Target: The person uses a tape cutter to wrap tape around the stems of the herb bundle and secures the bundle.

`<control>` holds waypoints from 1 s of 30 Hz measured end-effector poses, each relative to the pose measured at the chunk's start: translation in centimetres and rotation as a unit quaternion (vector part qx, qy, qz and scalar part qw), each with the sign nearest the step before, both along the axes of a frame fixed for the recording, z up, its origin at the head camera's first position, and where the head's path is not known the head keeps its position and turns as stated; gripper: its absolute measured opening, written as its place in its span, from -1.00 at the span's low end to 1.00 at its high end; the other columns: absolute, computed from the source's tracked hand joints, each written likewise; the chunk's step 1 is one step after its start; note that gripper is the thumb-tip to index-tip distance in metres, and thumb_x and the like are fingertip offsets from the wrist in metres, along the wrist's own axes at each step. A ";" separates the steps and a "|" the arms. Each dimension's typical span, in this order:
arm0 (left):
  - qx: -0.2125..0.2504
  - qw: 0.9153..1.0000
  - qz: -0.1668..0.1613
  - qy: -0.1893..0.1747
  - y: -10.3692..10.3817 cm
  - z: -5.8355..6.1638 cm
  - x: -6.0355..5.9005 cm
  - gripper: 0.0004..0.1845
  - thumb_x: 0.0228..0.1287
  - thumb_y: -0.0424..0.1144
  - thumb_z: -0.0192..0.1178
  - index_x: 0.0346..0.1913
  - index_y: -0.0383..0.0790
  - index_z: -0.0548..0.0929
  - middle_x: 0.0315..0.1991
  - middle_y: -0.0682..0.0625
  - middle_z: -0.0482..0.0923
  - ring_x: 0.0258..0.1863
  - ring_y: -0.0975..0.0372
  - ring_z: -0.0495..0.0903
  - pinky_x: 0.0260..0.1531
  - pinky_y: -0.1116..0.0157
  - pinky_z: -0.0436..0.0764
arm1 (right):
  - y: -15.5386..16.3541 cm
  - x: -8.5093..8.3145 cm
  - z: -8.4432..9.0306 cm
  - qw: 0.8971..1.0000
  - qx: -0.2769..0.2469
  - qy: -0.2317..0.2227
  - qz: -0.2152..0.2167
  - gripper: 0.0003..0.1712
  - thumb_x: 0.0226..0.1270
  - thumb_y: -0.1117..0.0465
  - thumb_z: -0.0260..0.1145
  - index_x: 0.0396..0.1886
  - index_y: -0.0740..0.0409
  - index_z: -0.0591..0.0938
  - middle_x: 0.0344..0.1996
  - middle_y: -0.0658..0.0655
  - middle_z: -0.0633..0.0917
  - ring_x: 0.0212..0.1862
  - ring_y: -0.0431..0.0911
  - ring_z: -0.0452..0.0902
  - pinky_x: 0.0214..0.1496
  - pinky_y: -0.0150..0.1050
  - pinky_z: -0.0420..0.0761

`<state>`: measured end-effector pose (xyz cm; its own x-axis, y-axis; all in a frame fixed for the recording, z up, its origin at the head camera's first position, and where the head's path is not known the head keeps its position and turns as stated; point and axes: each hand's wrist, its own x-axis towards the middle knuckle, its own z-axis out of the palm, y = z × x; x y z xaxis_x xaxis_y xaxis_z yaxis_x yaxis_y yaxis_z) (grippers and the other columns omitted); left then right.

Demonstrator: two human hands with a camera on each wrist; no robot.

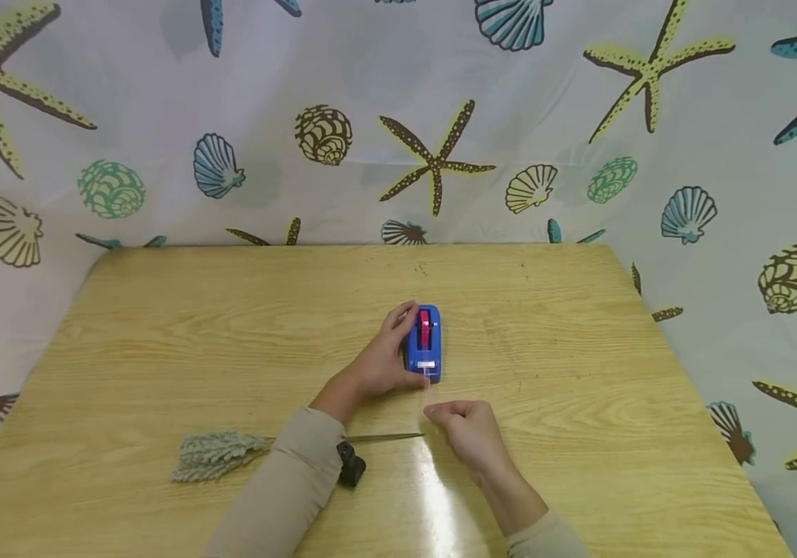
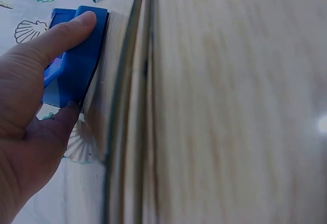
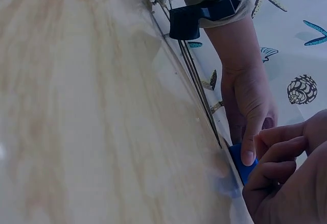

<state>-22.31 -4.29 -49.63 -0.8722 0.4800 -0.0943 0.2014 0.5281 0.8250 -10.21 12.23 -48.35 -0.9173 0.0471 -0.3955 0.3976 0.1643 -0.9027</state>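
Note:
A blue tape dispenser with a red tape roll stands on the wooden table. My left hand grips it from the left, thumb at its near end and fingers along the far side. In the left wrist view the thumb lies over the blue dispenser. A strip of clear tape runs from the dispenser's front towards me, and my right hand pinches its end between thumb and fingertips. The right wrist view shows the right hand with curled fingers close to the dispenser.
A bunch of dried grey-green flowers lies on the table, its thin stems passing under the left forearm and ending near the right hand. A black wrist camera sits on the left wrist. Shell-patterned cloth hangs behind the table.

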 end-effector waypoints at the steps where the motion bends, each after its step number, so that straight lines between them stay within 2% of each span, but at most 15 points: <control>1: -0.004 1.000 -0.002 0.003 0.1 0.0 0.0 0.35 -0.08 -0.15 0.62 0.63 0.06 -0.17 0.62 0.17 -0.31 0.61 0.01 -0.07 0.50 0.02 0.16 | 0.0 0.0 -0.1 1.000 0.002 0.001 -0.002 -0.68 0.31 0.16 0.35 -0.13 0.34 0.75 -0.79 -0.14 0.35 -0.67 -0.28 0.17 -0.58 -0.39 0.22; 3: -0.011 1.000 -0.008 0.012 0.2 -0.1 0.0 0.34 -0.08 -0.14 0.62 0.63 0.00 -0.16 0.63 0.13 -0.32 0.61 0.01 -0.09 0.51 0.02 0.14 | 0.1 0.0 -0.2 1.000 0.011 0.003 -0.004 -0.67 0.31 0.15 0.35 -0.13 0.34 0.75 -0.74 -0.12 0.39 -0.62 -0.26 0.21 -0.52 -0.38 0.27; 6: -0.032 0.999 -0.018 0.031 0.2 -0.2 0.0 0.33 -0.08 -0.11 0.62 0.63 -0.06 -0.14 0.64 0.06 -0.32 0.61 0.01 -0.08 0.51 0.04 0.15 | 0.2 0.1 -0.6 1.000 0.011 -0.002 -0.004 -0.67 0.31 0.15 0.35 -0.12 0.34 0.75 -0.72 -0.11 0.40 -0.62 -0.27 0.22 -0.53 -0.39 0.27; 9: -0.065 0.996 -0.015 0.051 -0.4 0.0 0.5 0.31 -0.06 -0.11 0.61 0.63 -0.03 -0.12 0.64 0.01 -0.27 0.59 0.00 0.01 0.46 0.05 0.25 | 0.3 0.0 -1.0 1.000 -0.004 -0.016 0.001 -0.66 0.33 0.15 0.33 -0.11 0.35 0.74 -0.74 -0.13 0.39 -0.66 -0.29 0.19 -0.62 -0.43 0.21; 11: -0.088 0.994 -0.004 0.061 -1.1 0.6 1.2 0.22 0.02 -0.12 0.57 0.62 0.00 -0.06 0.62 -0.01 -0.15 0.56 0.00 0.12 0.43 0.04 0.32 | 0.4 0.0 -1.0 1.000 -0.017 -0.023 0.006 -0.66 0.35 0.14 0.32 -0.10 0.35 0.73 -0.75 -0.14 0.37 -0.69 -0.31 0.16 -0.66 -0.44 0.18; 13: -0.109 0.991 0.007 0.073 -2.0 1.4 2.1 0.05 0.11 -0.14 0.51 0.59 -0.03 0.10 0.55 -0.03 0.09 0.47 0.00 0.30 0.37 0.02 0.41 | 0.5 -0.1 -1.0 0.999 -0.022 -0.021 0.009 -0.65 0.36 0.12 0.32 -0.09 0.35 0.72 -0.74 -0.14 0.38 -0.70 -0.32 0.17 -0.67 -0.45 0.19; 15: -0.132 0.987 0.003 0.090 -3.0 2.3 3.2 -0.20 0.20 -0.16 0.44 0.48 -0.13 0.35 0.39 -0.07 0.36 0.31 0.02 0.48 0.28 0.02 0.51 | 0.7 -0.2 -0.9 0.999 -0.025 -0.019 0.011 -0.64 0.37 0.11 0.32 -0.08 0.34 0.72 -0.71 -0.13 0.40 -0.70 -0.32 0.17 -0.66 -0.45 0.19; 17: -0.162 0.982 -0.011 0.098 -4.3 3.1 4.6 -0.46 0.26 -0.15 0.38 0.29 -0.18 0.57 0.17 -0.06 0.56 0.13 0.07 0.60 0.16 0.06 0.59 | 0.8 -0.1 -0.7 0.999 -0.025 -0.017 0.014 -0.63 0.37 0.11 0.32 -0.07 0.35 0.72 -0.67 -0.11 0.43 -0.69 -0.32 0.18 -0.66 -0.46 0.19; 19: -0.184 0.976 -0.037 0.108 -5.5 3.5 5.9 -0.66 0.27 -0.18 0.37 0.07 -0.20 0.73 -0.04 -0.03 0.66 -0.07 0.14 0.65 -0.01 0.13 0.64 | 0.9 -0.1 -0.6 0.999 -0.025 -0.020 0.014 -0.64 0.38 0.13 0.31 -0.06 0.35 0.71 -0.61 -0.08 0.48 -0.69 -0.32 0.17 -0.67 -0.47 0.19; 22: -0.200 0.972 -0.060 0.109 -7.2 3.9 7.5 -0.82 0.24 -0.20 0.39 -0.15 -0.18 0.81 -0.24 0.04 0.66 -0.28 0.23 0.63 -0.23 0.24 0.62 | 0.9 0.0 -0.4 0.999 -0.028 -0.021 0.015 -0.66 0.40 0.16 0.27 -0.04 0.34 0.71 -0.54 -0.05 0.52 -0.68 -0.32 0.17 -0.67 -0.48 0.18; 24: -0.205 0.971 -0.062 0.107 -8.3 4.1 8.4 -0.86 0.19 -0.22 0.42 -0.23 -0.18 0.82 -0.31 0.06 0.63 -0.37 0.27 0.58 -0.34 0.29 0.58 | 0.8 -0.1 -0.3 0.999 -0.030 -0.019 0.017 -0.67 0.41 0.17 0.25 -0.04 0.34 0.71 -0.52 -0.05 0.53 -0.68 -0.33 0.17 -0.66 -0.49 0.18; 27: -0.214 0.972 -0.053 0.082 -9.5 4.3 9.4 -0.82 0.12 -0.20 0.47 -0.23 -0.19 0.81 -0.33 0.08 0.61 -0.41 0.31 0.53 -0.39 0.33 0.53 | 0.7 -0.1 -0.3 0.999 -0.040 -0.020 0.024 -0.66 0.43 0.18 0.22 -0.02 0.36 0.70 -0.53 -0.05 0.50 -0.67 -0.32 0.17 -0.65 -0.49 0.18; 30: -0.217 0.973 -0.058 0.061 -10.3 4.4 9.7 -0.77 0.09 -0.16 0.49 -0.20 -0.17 0.80 -0.31 0.10 0.59 -0.40 0.34 0.50 -0.38 0.33 0.52 | 0.7 -0.2 -0.3 0.998 -0.049 -0.024 0.025 -0.66 0.42 0.20 0.22 -0.02 0.38 0.69 -0.55 -0.06 0.49 -0.66 -0.31 0.17 -0.65 -0.49 0.18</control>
<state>-12.62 -14.59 -45.26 -0.8321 0.5135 -0.2097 0.3620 0.7891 0.4962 -10.39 12.91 -48.63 -0.8978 -0.0381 -0.4389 0.4338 0.0972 -0.8958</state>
